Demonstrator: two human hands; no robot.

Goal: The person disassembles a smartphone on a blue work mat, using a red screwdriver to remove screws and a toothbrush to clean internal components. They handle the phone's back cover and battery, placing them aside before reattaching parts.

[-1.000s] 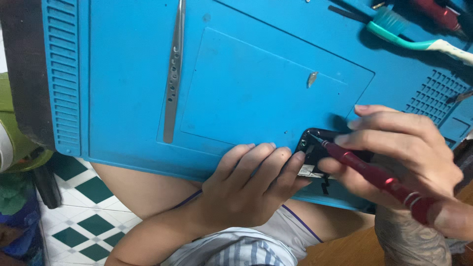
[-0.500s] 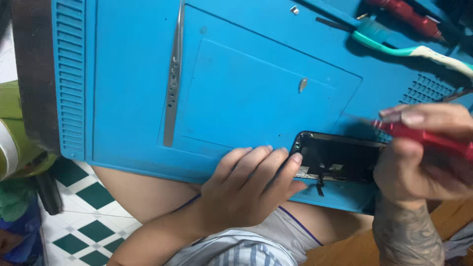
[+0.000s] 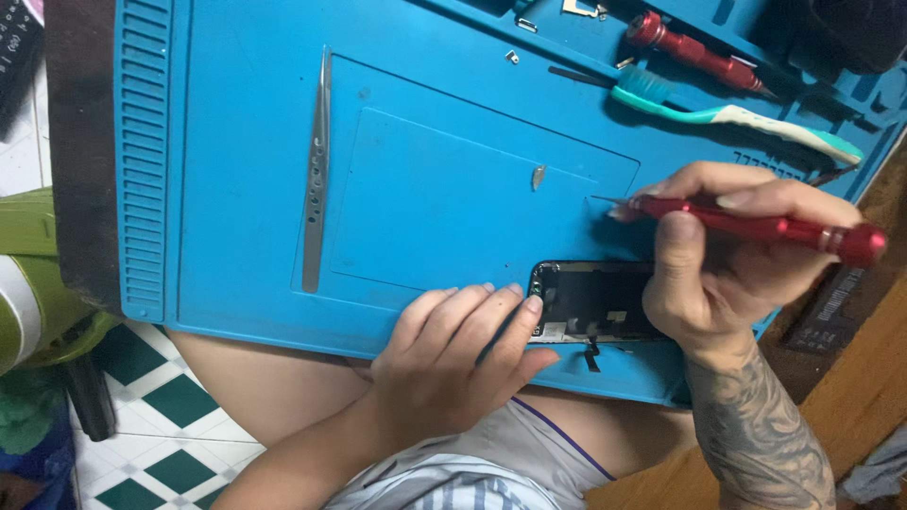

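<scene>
An opened black phone [image 3: 593, 300] lies near the front edge of the blue work mat [image 3: 236, 142]. My left hand [image 3: 452, 364] rests on the mat's edge, fingertips pressing the phone's left end. My right hand [image 3: 723, 260] grips a red screwdriver [image 3: 756, 224], lifted above the phone, its thin tip pointing left over the mat. A small metal part [image 3: 538, 177] lies on the mat above the phone.
Long metal tweezers [image 3: 316, 175] lie upright on the mat's left half. At the back right are a teal-and-white toothbrush [image 3: 732, 117] and a second red screwdriver [image 3: 694, 52]. A green object [image 3: 28, 274] stands off the table's left; checkered floor tiles [image 3: 161, 416] show below.
My right hand has lifted the screwdriver off the phone and moved it up and to the right. The left hand has stayed on the phone's end.
</scene>
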